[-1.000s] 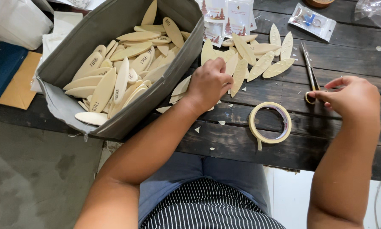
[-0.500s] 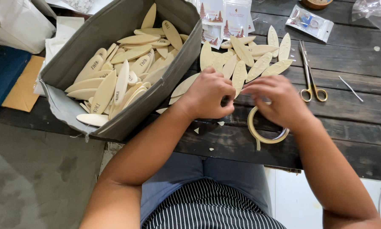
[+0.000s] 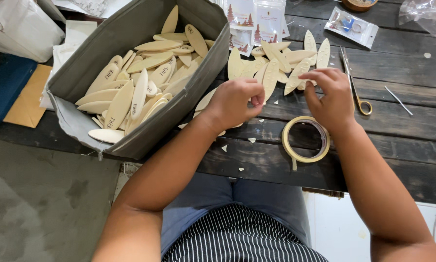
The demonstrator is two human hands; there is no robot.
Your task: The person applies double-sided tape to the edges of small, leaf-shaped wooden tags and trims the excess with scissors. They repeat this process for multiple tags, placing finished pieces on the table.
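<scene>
- Pale wooden leaf-shaped pieces lie fanned in a loose pile on the dark bench, just right of the grey box; their long axes mostly run away from the person, tips pointing off.
- The box holds many more; how many are finished I cannot tell.
- Left hand and right hand hover at the pile's near edge, fingers curled and pinched; what they hold is hidden.
- A tape roll lies flat just nearer than the pile.

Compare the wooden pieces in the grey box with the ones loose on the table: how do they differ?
The pieces in the grey box are many and piled in layers, several showing dark printed lettering. The loose pieces on the table are fewer, fanned out nearly flat, and show plain faces. Both are pale, leaf-shaped wooden blanks.
</scene>
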